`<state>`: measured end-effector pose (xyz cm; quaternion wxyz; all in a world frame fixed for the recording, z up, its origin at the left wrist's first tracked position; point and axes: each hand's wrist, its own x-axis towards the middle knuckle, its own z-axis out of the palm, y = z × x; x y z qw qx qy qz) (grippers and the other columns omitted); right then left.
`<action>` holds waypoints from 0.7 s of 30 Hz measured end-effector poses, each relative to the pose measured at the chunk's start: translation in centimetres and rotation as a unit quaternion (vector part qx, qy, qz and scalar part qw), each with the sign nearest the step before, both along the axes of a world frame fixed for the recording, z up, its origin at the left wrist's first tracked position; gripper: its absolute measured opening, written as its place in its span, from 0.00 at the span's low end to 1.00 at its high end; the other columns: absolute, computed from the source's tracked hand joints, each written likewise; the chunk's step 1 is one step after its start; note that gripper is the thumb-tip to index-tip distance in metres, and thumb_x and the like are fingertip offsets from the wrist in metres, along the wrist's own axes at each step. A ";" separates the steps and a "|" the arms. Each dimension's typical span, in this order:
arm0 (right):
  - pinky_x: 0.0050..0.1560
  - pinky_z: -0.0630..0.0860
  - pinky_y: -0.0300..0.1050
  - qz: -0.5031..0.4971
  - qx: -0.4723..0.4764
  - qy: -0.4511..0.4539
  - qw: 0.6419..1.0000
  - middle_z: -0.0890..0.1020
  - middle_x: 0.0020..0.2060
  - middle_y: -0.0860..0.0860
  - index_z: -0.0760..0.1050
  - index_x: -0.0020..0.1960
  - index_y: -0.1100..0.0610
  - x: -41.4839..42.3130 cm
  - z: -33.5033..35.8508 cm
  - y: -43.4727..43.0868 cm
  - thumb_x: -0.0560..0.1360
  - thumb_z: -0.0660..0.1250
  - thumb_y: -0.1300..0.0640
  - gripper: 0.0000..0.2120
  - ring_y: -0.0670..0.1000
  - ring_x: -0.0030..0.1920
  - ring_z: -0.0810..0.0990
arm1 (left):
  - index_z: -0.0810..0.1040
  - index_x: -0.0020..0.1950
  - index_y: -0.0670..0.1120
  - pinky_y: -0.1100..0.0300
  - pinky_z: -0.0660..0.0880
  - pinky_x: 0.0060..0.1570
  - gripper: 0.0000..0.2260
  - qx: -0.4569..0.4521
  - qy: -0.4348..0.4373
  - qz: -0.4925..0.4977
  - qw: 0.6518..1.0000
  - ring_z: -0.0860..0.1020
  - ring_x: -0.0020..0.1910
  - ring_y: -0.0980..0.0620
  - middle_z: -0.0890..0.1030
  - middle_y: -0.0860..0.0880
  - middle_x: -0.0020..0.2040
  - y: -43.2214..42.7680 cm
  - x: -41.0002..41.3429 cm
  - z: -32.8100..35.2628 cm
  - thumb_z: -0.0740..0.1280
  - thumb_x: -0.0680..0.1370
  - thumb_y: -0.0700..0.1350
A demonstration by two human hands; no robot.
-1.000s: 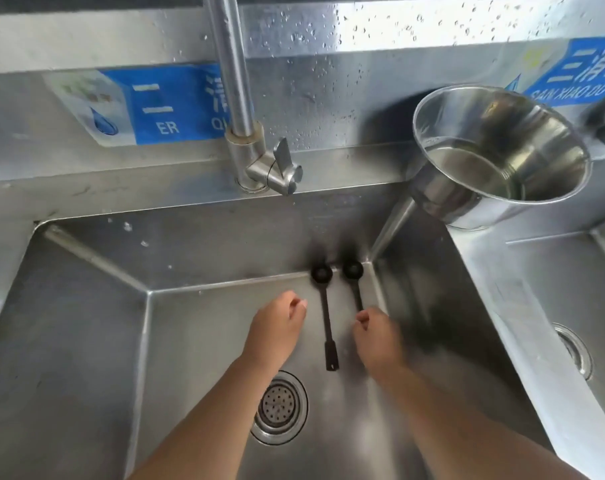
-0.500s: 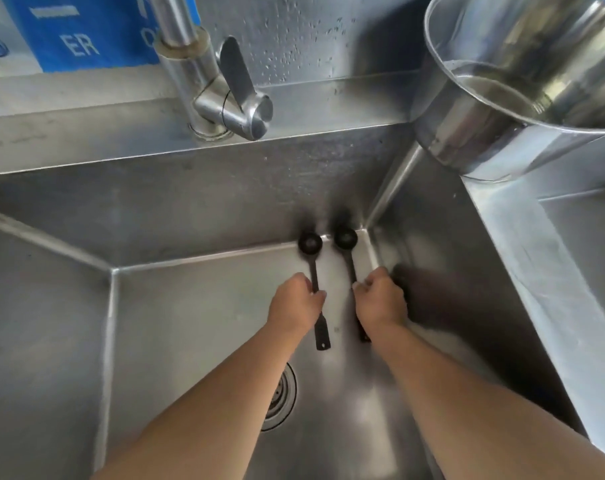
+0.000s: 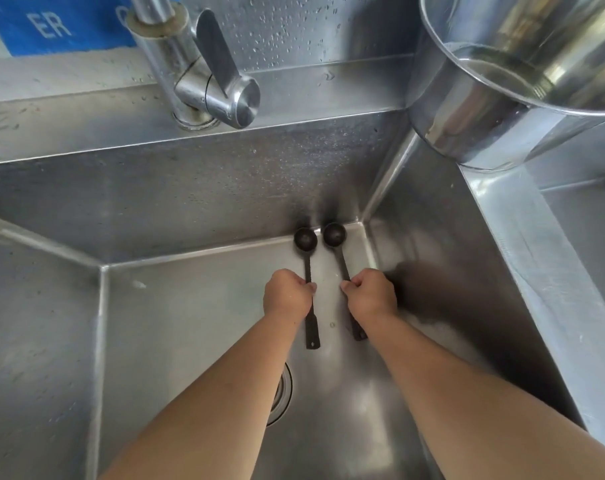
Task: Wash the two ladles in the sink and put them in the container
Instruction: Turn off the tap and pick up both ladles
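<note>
Two small black ladles lie side by side on the floor of the steel sink (image 3: pixel 190 306), bowls toward the back wall. My left hand (image 3: pixel 287 295) is closed around the handle of the left ladle (image 3: pixel 305 240). My right hand (image 3: pixel 372 293) is closed around the handle of the right ladle (image 3: pixel 334 234). Both handle ends stick out below my fists. A round steel container (image 3: pixel 467 109) with some water in it stands on the ledge at the back right corner.
The tap (image 3: pixel 204 74) with its lever stands on the back ledge, left of the ladles. The drain (image 3: pixel 282 393) is partly hidden under my left forearm. A second basin (image 3: pixel 585 237) lies to the right, behind a steel divider.
Both hands reached forward to the ladles and closed on their handles. The camera moved closer and lower into the sink.
</note>
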<state>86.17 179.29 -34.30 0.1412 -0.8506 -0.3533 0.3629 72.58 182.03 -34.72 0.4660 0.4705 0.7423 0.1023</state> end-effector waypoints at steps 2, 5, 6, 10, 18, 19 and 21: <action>0.51 0.80 0.50 -0.001 0.002 0.008 1.000 0.84 0.44 0.56 0.80 0.46 0.59 -0.2 0.1 -0.3 0.77 0.69 0.54 0.08 0.58 0.47 0.82 | 0.83 0.44 0.37 0.54 0.78 0.41 0.11 -0.005 -0.032 0.024 0.999 0.79 0.36 0.44 0.81 0.42 0.36 -0.3 -0.2 0.2 0.74 0.74 0.45; 0.47 0.80 0.49 -0.008 0.008 0.021 1.000 0.83 0.40 0.55 0.79 0.42 0.59 -0.4 0.2 -1.0 0.77 0.69 0.54 0.09 0.58 0.43 0.82 | 0.82 0.45 0.37 0.55 0.77 0.42 0.09 -0.025 -0.104 0.079 0.991 0.76 0.34 0.47 0.81 0.42 0.38 -1.1 -0.5 0.5 0.74 0.74 0.44; 0.45 0.79 0.48 -0.010 0.010 0.023 1.000 0.83 0.39 0.55 0.79 0.40 0.59 -0.4 0.3 -1.2 0.76 0.69 0.54 0.09 0.58 0.42 0.81 | 0.82 0.45 0.37 0.57 0.76 0.40 0.08 -0.032 -0.125 0.099 0.987 0.76 0.32 0.48 0.81 0.42 0.38 -1.5 -0.7 0.8 0.74 0.74 0.43; 0.38 0.71 0.43 -0.011 0.020 0.034 0.999 0.78 0.31 0.50 0.75 0.33 0.55 -0.5 1.1 -2.2 0.75 0.71 0.54 0.13 0.53 0.34 0.76 | 0.79 0.45 0.42 0.62 0.71 0.31 0.05 -0.051 -0.179 0.139 0.973 0.74 0.30 0.51 0.78 0.46 0.35 -2.6 -1.8 2.3 0.72 0.76 0.41; 0.33 0.69 0.46 0.011 0.048 0.142 0.989 0.72 0.25 0.53 0.70 0.32 0.55 -1.9 7.4 -3.6 0.76 0.70 0.54 0.16 0.54 0.28 0.70 | 0.75 0.49 0.42 0.54 0.74 0.40 0.03 -0.034 -0.217 0.117 0.968 0.76 0.30 0.50 0.79 0.46 0.35 -4.2 -4.6 10.0 0.69 0.78 0.39; 0.31 0.69 0.45 0.018 0.048 0.155 0.987 0.73 0.26 0.53 0.70 0.33 0.55 -2.2 8.7 -3.8 0.76 0.70 0.54 0.15 0.53 0.27 0.70 | 0.75 0.49 0.42 0.53 0.75 0.41 0.03 -0.031 -0.219 0.115 0.968 0.77 0.32 0.48 0.79 0.45 0.35 -4.5 -4.9 11.4 0.69 0.78 0.39; 0.27 0.69 0.42 0.041 0.046 0.162 0.985 0.75 0.27 0.53 0.71 0.35 0.56 -2.4 11.4 -4.4 0.78 0.68 0.54 0.14 0.52 0.24 0.72 | 0.76 0.46 0.42 0.53 0.76 0.41 0.03 -0.029 -0.215 0.112 0.970 0.78 0.35 0.46 0.79 0.44 0.38 -5.3 -5.7 14.0 0.68 0.78 0.38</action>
